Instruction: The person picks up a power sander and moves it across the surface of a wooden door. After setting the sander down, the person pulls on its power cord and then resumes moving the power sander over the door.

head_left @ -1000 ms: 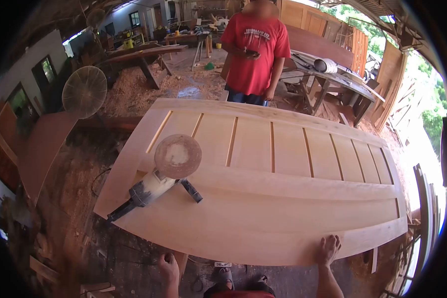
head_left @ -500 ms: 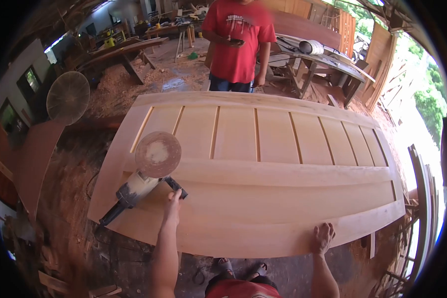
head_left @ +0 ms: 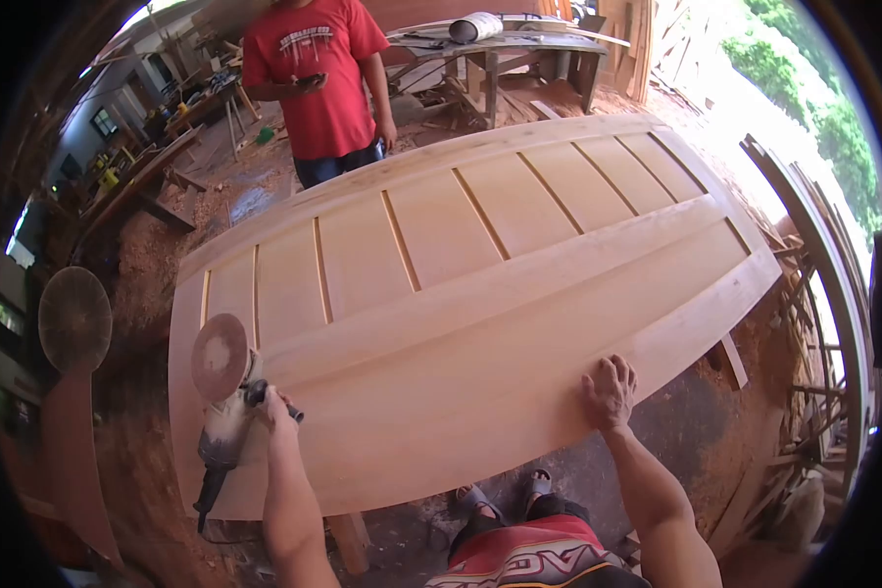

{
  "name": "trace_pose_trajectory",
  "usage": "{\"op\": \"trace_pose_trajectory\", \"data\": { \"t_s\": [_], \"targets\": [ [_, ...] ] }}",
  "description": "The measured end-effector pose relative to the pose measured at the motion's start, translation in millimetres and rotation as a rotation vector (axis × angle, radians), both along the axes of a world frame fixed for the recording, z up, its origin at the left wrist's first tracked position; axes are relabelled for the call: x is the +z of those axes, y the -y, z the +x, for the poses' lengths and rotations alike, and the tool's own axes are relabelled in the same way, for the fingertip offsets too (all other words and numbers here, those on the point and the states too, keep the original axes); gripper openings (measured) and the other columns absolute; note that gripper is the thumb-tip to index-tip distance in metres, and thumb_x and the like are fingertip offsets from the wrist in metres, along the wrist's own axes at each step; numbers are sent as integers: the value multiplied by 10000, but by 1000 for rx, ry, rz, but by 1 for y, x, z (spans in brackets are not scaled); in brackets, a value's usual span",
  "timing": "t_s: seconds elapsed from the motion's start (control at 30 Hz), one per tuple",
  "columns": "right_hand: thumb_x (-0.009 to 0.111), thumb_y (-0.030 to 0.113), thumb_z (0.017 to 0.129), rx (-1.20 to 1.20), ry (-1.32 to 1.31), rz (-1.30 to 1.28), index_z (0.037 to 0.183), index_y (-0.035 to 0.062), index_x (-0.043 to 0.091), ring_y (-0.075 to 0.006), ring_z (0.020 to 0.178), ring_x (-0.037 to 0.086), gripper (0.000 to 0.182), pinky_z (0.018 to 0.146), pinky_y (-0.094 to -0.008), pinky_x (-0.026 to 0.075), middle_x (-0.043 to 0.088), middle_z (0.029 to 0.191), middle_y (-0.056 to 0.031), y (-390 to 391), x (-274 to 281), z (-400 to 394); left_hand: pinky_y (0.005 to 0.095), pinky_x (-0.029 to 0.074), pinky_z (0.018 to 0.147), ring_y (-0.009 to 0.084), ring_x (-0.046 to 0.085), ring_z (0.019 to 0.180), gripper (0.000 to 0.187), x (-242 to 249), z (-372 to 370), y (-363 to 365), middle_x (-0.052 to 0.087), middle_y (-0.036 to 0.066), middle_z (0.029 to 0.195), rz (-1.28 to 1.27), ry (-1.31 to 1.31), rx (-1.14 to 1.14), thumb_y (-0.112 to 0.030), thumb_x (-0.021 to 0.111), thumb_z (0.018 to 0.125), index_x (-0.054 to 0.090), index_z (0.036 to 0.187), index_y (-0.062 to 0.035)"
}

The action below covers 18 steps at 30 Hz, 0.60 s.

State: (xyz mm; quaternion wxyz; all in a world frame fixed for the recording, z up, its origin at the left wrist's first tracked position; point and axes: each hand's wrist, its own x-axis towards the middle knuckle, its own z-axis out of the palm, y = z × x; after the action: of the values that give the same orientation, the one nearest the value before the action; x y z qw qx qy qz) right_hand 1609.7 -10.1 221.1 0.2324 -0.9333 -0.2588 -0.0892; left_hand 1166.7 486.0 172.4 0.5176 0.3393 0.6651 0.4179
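Observation:
A large pale wooden door (head_left: 519, 323) with grooved panels lies flat in front of me. At its left end an angle sander (head_left: 227, 423) rests with its round, worn sanding disc (head_left: 220, 358) facing up. My left hand (head_left: 278, 410) is closed around the sander's black side handle. Out to the right, my right hand (head_left: 610, 390) lies open on the door's near rail, fingers extended on the wood. The sander's cord trails off the left near corner.
Across the door stands a person in a red shirt (head_left: 316, 83), holding a dark phone-like object. Behind is a cluttered workbench (head_left: 519, 44) with a white cylinder. A round fan (head_left: 75, 318) stands left; timber planks (head_left: 804, 225) lean right. Sawdust covers the floor.
My view has turned to the right and tilted, so the door appears slanted and the person shifted left. My left hand still grips the sander; my right hand remains on the door.

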Motion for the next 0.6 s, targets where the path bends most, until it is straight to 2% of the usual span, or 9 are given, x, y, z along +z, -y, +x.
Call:
{"op": "trace_pose_trajectory", "data": {
  "t_s": [0.03, 0.1, 0.17, 0.23, 0.33, 0.37, 0.6],
  "targets": [
    [740, 365, 815, 4, 2, 3, 1240, 78, 612, -367, 1338, 416, 530, 1141, -496, 317, 514, 1387, -155, 2, 1, -1, 300, 388, 469, 158, 477, 478, 208, 18, -4, 8, 479, 13, 573, -50, -40, 24, -263, 595, 832, 478, 703, -149],
    [739, 374, 812, 7, 6, 20, 1240, 79, 615, -368, 1341, 414, 534, 1143, -498, 309, 514, 1388, -153, 1, 2, 0, 310, 388, 447, 161, 471, 450, 236, 38, -24, 44, 487, 22, 573, 11, -198, 43, -271, 600, 835, 474, 678, -148],
    [743, 396, 804, 4, 12, 30, 1238, 90, 619, -362, 1347, 411, 546, 1145, -508, 297, 515, 1384, -147, 3, 0, 3, 315, 392, 433, 161, 465, 421, 268, 59, -60, 69, 472, 20, 551, 42, -397, -86, -283, 611, 842, 467, 664, -143],
    [746, 403, 801, 6, 1, 28, 1241, 97, 618, -359, 1353, 407, 550, 1147, -513, 292, 515, 1383, -143, 4, 1, 2, 320, 409, 432, 170, 480, 411, 289, 81, -113, 88, 467, 24, 537, -88, -379, -216, -294, 623, 844, 469, 662, -131],
    [730, 445, 812, 33, -37, 18, 1273, 107, 599, -355, 1371, 388, 587, 1155, -556, 263, 491, 1416, -142, 8, -3, 6, 334, 405, 399, 200, 479, 394, 336, 145, -139, 152, 455, 46, 499, -149, -343, -225, -284, 635, 833, 474, 610, -92],
    [724, 457, 817, 35, -52, 8, 1294, 109, 588, -355, 1374, 383, 605, 1158, -566, 255, 483, 1426, -145, 8, -3, 6, 324, 415, 429, 187, 495, 424, 235, 146, -172, 154, 496, 53, 563, -213, -376, -325, -244, 628, 853, 549, 756, -44],
    [663, 519, 875, 42, -107, 15, 1515, 143, 395, -362, 1433, 320, 789, 1186, -595, 206, 411, 1508, -172, 9, -1, 4, 348, 452, 505, 223, 556, 537, 234, 225, -103, 270, 566, 89, 687, -299, -368, -464, -270, 630, 881, 565, 916, -47]
  ]
}}
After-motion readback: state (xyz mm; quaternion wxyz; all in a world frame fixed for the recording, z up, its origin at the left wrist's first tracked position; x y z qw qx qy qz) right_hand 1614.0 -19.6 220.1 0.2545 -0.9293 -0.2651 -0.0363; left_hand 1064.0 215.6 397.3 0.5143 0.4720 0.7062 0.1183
